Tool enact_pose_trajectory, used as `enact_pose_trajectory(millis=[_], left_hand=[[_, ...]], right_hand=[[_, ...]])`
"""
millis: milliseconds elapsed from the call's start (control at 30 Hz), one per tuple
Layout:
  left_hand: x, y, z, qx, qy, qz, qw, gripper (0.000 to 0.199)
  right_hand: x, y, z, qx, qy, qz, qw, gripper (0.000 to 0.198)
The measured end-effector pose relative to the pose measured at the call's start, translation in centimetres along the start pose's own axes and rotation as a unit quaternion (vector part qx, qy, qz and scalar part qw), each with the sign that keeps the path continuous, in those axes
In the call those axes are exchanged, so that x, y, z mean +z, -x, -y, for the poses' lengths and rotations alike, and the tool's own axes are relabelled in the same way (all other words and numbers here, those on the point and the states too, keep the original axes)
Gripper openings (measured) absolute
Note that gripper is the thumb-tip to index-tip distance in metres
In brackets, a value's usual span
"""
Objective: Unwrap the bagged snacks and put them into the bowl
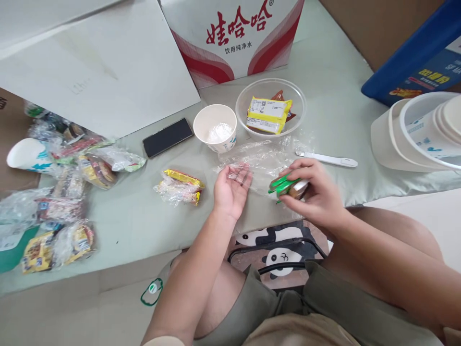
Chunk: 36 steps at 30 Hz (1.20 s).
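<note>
My left hand (232,190) is turned palm up, its fingers loosely curled at the edge of a clear plastic bag (257,156) that lies crumpled on the table. Thin film covers some of those fingertips. To the right, my right hand (313,192) grips a few small snack packets (284,185) with bright green wrapping, held just over the bag's near end. A brownish part of one packet shows between the fingers. Left of my left hand lies a clear wrapped bundle (180,187) with yellow and red snack packets in it.
Behind the bag stand a paper cup (216,127) with clear plastic inside and a round clear bowl (304,108) holding a yellow packet. A phone (168,138), a white sealer-like stick (327,158), bagged snacks (95,170), stacked tubs (389,134) and a carton (237,53) surround them.
</note>
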<state>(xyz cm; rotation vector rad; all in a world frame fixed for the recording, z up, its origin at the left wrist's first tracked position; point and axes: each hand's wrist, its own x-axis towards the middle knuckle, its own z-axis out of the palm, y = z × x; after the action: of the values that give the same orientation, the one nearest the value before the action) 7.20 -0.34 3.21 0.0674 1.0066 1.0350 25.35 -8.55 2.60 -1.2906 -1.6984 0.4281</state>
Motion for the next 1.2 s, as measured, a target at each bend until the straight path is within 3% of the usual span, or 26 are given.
enact_pose_trajectory(millis=[133, 267, 400, 500, 633, 833, 1000, 1133, 1200], left_hand=[[0.2, 0.1, -0.1, -0.008, 0.011, -0.001, 1.0, 0.024], [0.5, 0.3, -0.1, -0.015, 0.022, -0.001, 1.0, 0.021], [0.5, 0.3, 0.0, -0.023, 0.014, 0.003, 1.0, 0.021], [0.3, 0.2, -0.1, -0.026, 0.009, 0.01, 1.0, 0.023], [0.2, 0.0, -0.2, -0.035, 0.014, 0.014, 0.999, 0.024], [0.5, 0.0, -0.2, -0.045, 0.014, 0.008, 0.999, 0.027], [0.4, 0.1, 0.0, -0.036, 0.005, 0.019, 0.999, 0.025], [0.3, -0.1, 0.1, -0.025, -0.008, 0.03, 0.999, 0.025], [0.2, -0.1, 0.1, -0.022, -0.008, 0.032, 0.999, 0.025]], right_hand=[[-3.4, -1.9, 1.1, 0.088, -0.019, -0.081, 0.993, 0.031], [-5.4, -9.0, 2.5, 0.179, 0.086, -0.064, 0.978, 0.038], [-3.5, -17.6, 1.9, 0.166, 0.201, 0.111, 0.959, 0.048], [-1.8, -21.2, -0.5, 0.136, 0.275, 0.231, 0.923, 0.052], [-1.5, -21.7, -3.5, 0.027, 0.352, 0.242, 0.903, 0.052], [-1.2, -19.7, -4.1, -0.036, 0.346, 0.275, 0.896, 0.029], [0.0, -20.7, -4.6, -0.004, 0.35, 0.31, 0.884, 0.012], [-1.3, -23.0, -5.2, 0.082, 0.278, 0.318, 0.903, 0.057], [-2.8, -23.7, -4.8, 0.092, 0.282, 0.315, 0.902, 0.064]])
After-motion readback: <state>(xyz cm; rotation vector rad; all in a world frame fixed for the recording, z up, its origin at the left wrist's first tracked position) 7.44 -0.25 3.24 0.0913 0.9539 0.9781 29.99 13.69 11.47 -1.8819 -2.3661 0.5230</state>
